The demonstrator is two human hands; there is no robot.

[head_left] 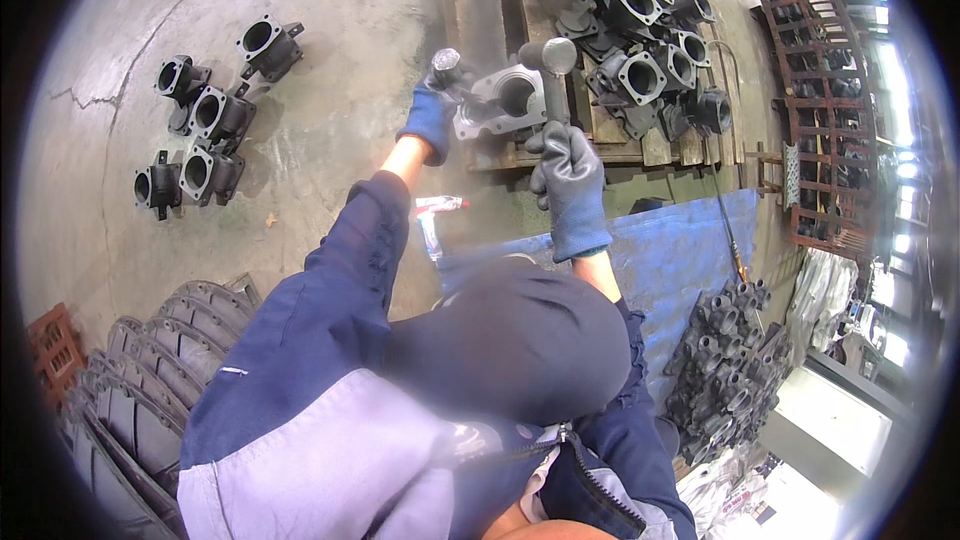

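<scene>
The floor (340, 30) is brightly lit, with soft shadows cast at left; white strips (903, 100) at far right are overexposed. Edges are bowed and blackened; the held casting (494, 122) is slightly blurred.

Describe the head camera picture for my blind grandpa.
A person's gloved left hand holds a gray metal casting beside a hammer in the gloved right hand. More castings are piled on a wooden pallet; others sit on concrete floor to the left.

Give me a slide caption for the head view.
Gloved left hand holding a metal part, right hand gripping a hammer, near a pallet of similar parts.
</scene>
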